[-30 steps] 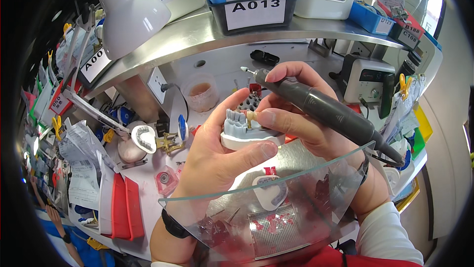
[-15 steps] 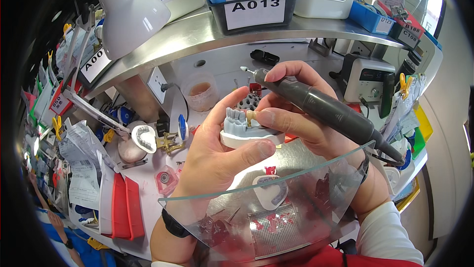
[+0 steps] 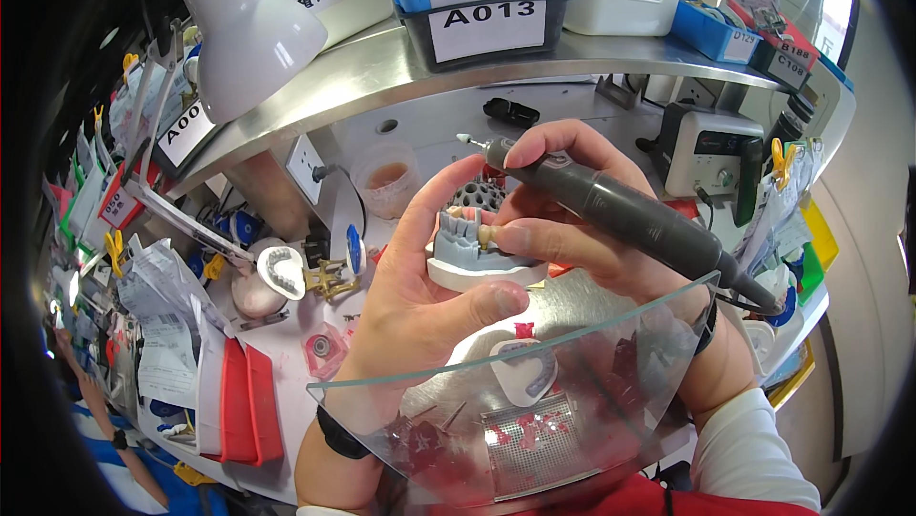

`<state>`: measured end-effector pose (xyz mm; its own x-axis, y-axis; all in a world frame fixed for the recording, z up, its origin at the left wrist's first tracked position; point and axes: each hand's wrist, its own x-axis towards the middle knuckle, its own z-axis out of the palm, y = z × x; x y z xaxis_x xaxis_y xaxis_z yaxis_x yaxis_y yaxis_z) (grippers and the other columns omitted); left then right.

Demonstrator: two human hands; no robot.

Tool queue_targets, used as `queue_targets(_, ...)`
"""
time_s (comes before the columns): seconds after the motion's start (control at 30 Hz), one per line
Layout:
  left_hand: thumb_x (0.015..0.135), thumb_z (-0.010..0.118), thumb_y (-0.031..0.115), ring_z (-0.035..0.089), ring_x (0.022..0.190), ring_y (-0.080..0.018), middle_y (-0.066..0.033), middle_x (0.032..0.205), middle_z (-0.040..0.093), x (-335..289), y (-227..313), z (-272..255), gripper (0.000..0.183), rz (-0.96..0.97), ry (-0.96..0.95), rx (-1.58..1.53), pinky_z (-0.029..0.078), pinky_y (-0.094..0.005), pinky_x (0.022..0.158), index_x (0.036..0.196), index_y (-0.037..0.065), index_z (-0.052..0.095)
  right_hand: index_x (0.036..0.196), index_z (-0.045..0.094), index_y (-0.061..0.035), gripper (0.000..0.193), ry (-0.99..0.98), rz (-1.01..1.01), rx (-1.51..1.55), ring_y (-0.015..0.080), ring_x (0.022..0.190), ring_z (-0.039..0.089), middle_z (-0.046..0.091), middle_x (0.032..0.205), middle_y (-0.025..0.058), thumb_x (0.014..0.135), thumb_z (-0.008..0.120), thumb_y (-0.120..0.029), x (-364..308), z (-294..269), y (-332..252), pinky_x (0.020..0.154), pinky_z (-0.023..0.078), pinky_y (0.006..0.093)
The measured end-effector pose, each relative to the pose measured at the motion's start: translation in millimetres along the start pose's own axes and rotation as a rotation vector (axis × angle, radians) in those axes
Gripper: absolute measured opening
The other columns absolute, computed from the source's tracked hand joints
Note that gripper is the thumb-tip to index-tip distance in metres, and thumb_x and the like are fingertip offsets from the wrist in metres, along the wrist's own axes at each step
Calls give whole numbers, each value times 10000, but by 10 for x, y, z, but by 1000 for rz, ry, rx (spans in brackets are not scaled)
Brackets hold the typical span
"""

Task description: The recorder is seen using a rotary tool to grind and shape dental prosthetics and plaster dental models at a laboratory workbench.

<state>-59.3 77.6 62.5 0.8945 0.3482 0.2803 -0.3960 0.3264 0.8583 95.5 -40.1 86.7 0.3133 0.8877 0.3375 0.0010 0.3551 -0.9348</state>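
Observation:
My left hand is closed around a dental model, grey teeth on a white base, held upright above the bench. In my right hand lies a dark grey rotary handpiece, pointing up and left; its small white-tipped bur touches nothing. The right thumb and fingertips also pinch a yellowish tooth crown at the model, beside the grey teeth. Whether the crown is fully seated cannot be seen. Behind the model stands a dark holder full of round holes.
A clear glass shield crosses below my hands, with another dental model and a perforated metal grate beneath. An articulator and plastic cup stand left; a control box stands right. A lamp overhangs the shelf.
The model has tilted a little in my left hand, showing more of its tooth tops. The handpiece tip has shifted slightly left. At lower left, another person's arm has moved.

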Motion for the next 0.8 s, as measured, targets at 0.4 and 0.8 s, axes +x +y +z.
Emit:
queue_targets(0.4,930,662,-12,549,1243,-225,-164,1368,495,-27,25,7,584,186,16,2,505,-350,1015,1413,76,346,1267,453,-53,483,-14,-98,169,188,1094,650,683,1172,165,885,747,-29,17,33,108,920,543,307)
queue_targets(0.8,932,708,158,519,1262,-266,-144,1323,513,-55,18,-177,415,143,-5,57,415,-462,1099,1228,112,421,1277,454,-68,550,3,-69,126,242,1173,637,624,1129,95,838,774,15,-7,84,83,999,520,380)
